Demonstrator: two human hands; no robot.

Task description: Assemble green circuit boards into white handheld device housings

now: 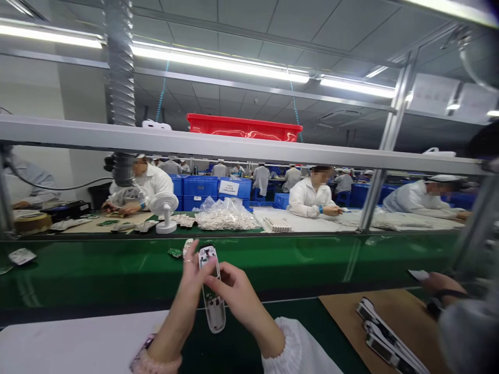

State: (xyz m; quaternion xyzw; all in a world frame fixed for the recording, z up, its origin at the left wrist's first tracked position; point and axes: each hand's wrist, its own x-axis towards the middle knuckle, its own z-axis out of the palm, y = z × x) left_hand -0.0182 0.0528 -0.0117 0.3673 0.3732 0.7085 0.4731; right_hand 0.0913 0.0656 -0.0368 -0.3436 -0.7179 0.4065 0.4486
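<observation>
My left hand [191,283] and my right hand [234,291] hold a long white remote-control shell [213,306] upright between them, above the near edge of the green conveyor belt [97,270]. The shell's open face shows a green circuit board inside. Left fingers wrap its upper left side; right thumb and fingers pinch its right edge near the top. Both hands are closed on it.
A small circuit board [175,252] and a white part lie on the belt behind my hands. Stacked remote shells [385,332] lie on a brown mat at right, by a co-worker's hand [440,284]. Across the belt, workers in white sit behind a bag of parts [226,215] and a small fan [166,208].
</observation>
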